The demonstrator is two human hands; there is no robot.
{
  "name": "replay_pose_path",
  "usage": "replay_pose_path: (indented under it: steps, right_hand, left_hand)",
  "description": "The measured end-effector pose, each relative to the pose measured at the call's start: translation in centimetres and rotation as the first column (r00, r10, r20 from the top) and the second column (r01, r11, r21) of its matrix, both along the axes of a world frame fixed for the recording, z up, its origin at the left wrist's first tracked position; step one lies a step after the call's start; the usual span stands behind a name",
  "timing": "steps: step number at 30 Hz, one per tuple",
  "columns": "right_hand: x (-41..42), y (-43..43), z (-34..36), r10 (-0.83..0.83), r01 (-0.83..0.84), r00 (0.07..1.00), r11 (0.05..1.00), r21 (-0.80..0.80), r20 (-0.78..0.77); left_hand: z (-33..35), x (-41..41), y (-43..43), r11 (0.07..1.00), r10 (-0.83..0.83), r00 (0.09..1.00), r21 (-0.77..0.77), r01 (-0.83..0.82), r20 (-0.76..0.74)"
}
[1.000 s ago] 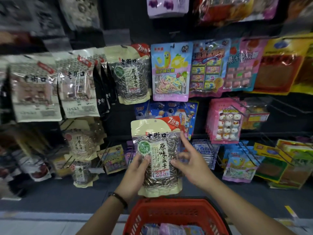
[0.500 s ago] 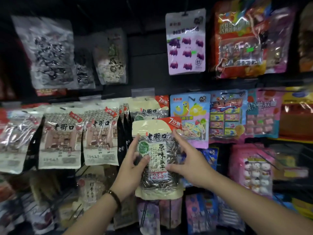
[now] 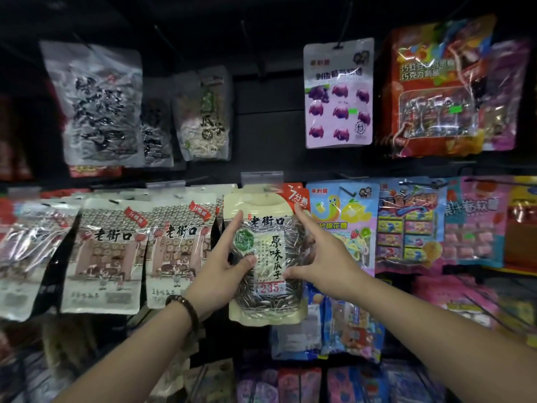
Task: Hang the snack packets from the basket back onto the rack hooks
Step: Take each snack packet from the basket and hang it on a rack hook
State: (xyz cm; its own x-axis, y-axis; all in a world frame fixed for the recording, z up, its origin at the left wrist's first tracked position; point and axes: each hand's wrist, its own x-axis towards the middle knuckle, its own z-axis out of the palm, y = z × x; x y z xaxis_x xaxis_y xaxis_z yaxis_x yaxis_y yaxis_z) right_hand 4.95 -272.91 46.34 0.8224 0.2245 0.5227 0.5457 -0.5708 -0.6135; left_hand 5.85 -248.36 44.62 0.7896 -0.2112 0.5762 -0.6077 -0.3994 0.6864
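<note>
While both hands, left hand (image 3: 223, 266) and right hand (image 3: 325, 263), pinch the sunflower seed packet (image 3: 266, 257) against its matching row, its top reaches the hook; hooking remains unconfirmed, basket unseen.

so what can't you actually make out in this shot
- Head view: whether the sunflower seed packet is on its hook; its hang hole is blurred.
- Right hand: fingers behind the packet are hidden.
- The basket: out of frame below.
- Bottom-row packets: dark, blurred.
</note>
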Motion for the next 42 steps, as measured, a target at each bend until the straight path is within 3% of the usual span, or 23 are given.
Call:
replay_pose_path:
  steps: [5, 12, 21, 27, 32, 38, 40, 42]
  right_hand:
    - [0.0, 0.1, 0.3, -0.024, 0.027, 0.998, 0.999, -0.039, 0.064]
    - [1.0, 0.4, 1.4, -0.020, 0.019, 0.997, 1.000, 0.021, 0.072]
    - [1.9, 0.0, 1.7, -0.040, 0.040, 0.999, 0.999, 0.000, -0.012]
    - [3.7, 0.6, 2.0, -0.157, 0.155, 0.985, 0.987, -0.038, -0.065]
    - [4.4, 0.8, 2.1, -0.177, 0.161, 0.979, 0.976, -0.143, -0.105]
    - [1.6, -0.7, 0.9, -0.206, 0.154, 0.966, 0.945, -0.289, -0.159]
    - [-1.0, -1.6, -1.4, -0.266, 0.222, 0.962, 0.896, -0.386, -0.065]
    - [-4.3, -2.5, -5.4, -0.263, 0.261, 0.963, 0.839, -0.477, 0.065]
  left_hand:
    - [0.3, -0.3, 0.5, 1.000, 0.005, 0.999, 0.007, -0.005, 0.033]
    - [1.7, 0.9, 1.0, 1.000, 0.010, 0.998, 0.018, -0.009, -0.056]
    - [1.7, 2.7, 1.0, 1.000, 0.017, 0.995, 0.018, -0.015, -0.095]
    - [2.1, 4.2, -0.7, 0.996, 0.084, 0.978, 0.005, -0.084, -0.192]
    - [2.1, 4.5, -2.7, 0.993, 0.118, 0.972, -0.003, -0.122, -0.203]
    - [0.0, 2.5, -3.7, 0.953, 0.301, 0.950, 0.005, -0.301, -0.080]
    - [-2.8, 0.1, -4.8, 0.928, 0.368, 0.929, 0.046, -0.369, 0.024]
    - [-7.0, -3.2, -6.3, 0.871, 0.410, 0.892, 0.209, -0.445, 0.191]
